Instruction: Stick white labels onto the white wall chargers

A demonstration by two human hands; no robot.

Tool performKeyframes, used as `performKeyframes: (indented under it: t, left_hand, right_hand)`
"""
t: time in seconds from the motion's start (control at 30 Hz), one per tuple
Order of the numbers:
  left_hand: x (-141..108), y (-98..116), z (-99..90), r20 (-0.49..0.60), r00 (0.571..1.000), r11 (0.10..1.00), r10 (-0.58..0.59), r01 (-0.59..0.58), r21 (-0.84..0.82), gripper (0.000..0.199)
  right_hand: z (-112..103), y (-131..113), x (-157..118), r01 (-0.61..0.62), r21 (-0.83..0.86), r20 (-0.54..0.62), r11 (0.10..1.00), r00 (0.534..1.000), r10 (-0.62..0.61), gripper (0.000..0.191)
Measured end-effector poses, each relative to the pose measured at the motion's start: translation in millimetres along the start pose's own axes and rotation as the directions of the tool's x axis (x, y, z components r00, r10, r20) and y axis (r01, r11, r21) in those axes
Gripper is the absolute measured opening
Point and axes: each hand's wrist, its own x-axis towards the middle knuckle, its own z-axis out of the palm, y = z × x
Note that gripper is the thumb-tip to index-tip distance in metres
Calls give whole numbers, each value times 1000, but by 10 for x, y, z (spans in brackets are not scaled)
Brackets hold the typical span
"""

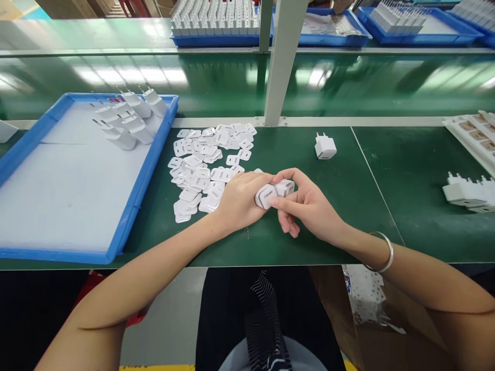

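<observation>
In front of me, over the green bench, my left hand [244, 200] is closed round a white plug charger [265, 197], its printed end face turned toward me. A second white charger [285, 188] sits against it, between the thumb and fingers of my right hand [307, 206]. My right thumb tip touches the edge of the first charger's face. Fingers partly cover both chargers. Just left of my hands lies a loose heap of small white printed cover plates [201, 172]. Another charger [325, 147] stands alone beyond my right hand, pins pointing away.
A blue-rimmed tray [145, 180] on the left holds several chargers [129, 121] at its far end. More chargers [469, 193] stand at the right, near a pale tray [474, 134]. A metal post [284, 62] rises behind, and blue trays [421, 38] line the shelf.
</observation>
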Motion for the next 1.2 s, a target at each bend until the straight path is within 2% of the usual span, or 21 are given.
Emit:
performKeyframes:
  t: [0.1,0.17,0.27,0.33,0.5,0.63,0.7,0.8,0.9,1.0,1.07,1.13,1.2]
  left_hand:
    - [36,18,-25,85,987,949,-138,156,-275,27]
    - [60,29,-56,140,971,881,-196,237,-410,38]
    - [87,29,-95,142,960,810,-240,278,-516,37]
    - [96,18,-104,124,955,787,-270,293,-543,34]
    - [93,-23,-96,153,947,775,-281,318,-546,38]
    - [82,-43,-77,188,959,794,-212,282,-539,53]
    - [82,-41,-67,203,960,789,-190,273,-551,51]
    - [92,-21,-67,202,959,775,-198,279,-567,41]
    - [104,-1,-89,175,966,766,-191,258,-588,40]
    - [109,-4,-114,107,979,788,-171,201,-582,40]
    - [110,-20,-128,46,990,825,-131,134,-549,39]
    - [108,-37,-139,-9,997,870,-70,57,-490,35]
    - [105,-47,-147,-44,999,904,-15,-5,-427,33]
  right_hand:
    - [-52,-105,-39,86,112,68,990,993,-94,26]
    - [-95,-179,-67,156,178,60,972,984,-169,17]
    - [-146,-235,-76,279,176,-11,944,959,-282,9]
    - [-164,-225,-47,311,166,-29,936,950,-310,8]
    - [-178,-153,69,177,254,27,951,982,-190,10]
    - [-233,-171,97,73,369,126,927,984,-128,11]
    - [-290,-193,95,24,442,144,897,985,-98,11]
    - [-393,-227,97,14,513,91,858,993,-70,14]
    - [-456,-269,111,77,483,-25,872,997,-75,13]
    - [-435,-291,136,146,311,-194,939,977,-87,7]
    - [-387,-276,154,101,151,-227,983,972,-65,4]
    - [-342,-244,167,-23,94,-115,995,993,34,11]
    - [-329,-217,176,-165,140,55,976,986,158,25]
